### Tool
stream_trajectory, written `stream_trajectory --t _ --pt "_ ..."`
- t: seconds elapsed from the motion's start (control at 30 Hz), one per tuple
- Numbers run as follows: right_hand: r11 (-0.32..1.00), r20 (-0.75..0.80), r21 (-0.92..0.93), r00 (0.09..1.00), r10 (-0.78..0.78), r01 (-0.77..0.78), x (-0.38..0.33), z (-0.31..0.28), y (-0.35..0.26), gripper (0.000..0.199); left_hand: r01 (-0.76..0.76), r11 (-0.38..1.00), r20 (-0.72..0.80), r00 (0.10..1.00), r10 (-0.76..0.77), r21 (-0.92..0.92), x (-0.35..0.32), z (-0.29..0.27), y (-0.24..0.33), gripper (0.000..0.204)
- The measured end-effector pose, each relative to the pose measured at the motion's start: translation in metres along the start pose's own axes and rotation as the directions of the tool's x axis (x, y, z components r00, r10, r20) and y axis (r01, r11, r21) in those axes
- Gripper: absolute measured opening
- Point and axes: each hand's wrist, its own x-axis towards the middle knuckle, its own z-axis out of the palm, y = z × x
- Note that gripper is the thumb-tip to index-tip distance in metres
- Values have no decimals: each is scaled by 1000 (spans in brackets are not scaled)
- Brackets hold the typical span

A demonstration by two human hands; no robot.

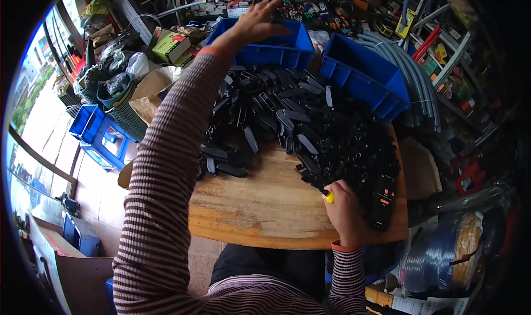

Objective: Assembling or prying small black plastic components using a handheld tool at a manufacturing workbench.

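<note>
My left arm stretches far forward, and my left hand [254, 26] is over the left blue bin [301, 56]. Its fingers are spread, with nothing seen in them. My right hand [344, 210] is closed around a small yellow-and-black tool [330, 197] near the table's right side; only a short part of it shows, so its exact kind is unclear. In front of both hands lies a large heap of flat, elongated black plastic parts [293, 116]. Smaller black pieces [354, 143] are piled on the right, close to my right hand.
A second blue bin [365, 74] stands tilted behind the heap. A phone-like black device [383, 201] lies by the right edge of the wooden table [260, 204]. Grey coiled hose [423, 88] is at the right, a blue stool [105, 143] and a brown paper bag [152, 91] at the left.
</note>
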Motion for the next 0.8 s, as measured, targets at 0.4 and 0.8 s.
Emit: stream_trajectory --t 0.4,0.8 --pt "1000 241 -10 970 24 -23 8 -21 8 19 -293 943 653 686 321 -156 -207 -70 85 22" --pt "938 85 335 995 60 -85 -6 -27 -6 19 698 347 779 581 236 -626 -240 -86 174 28"
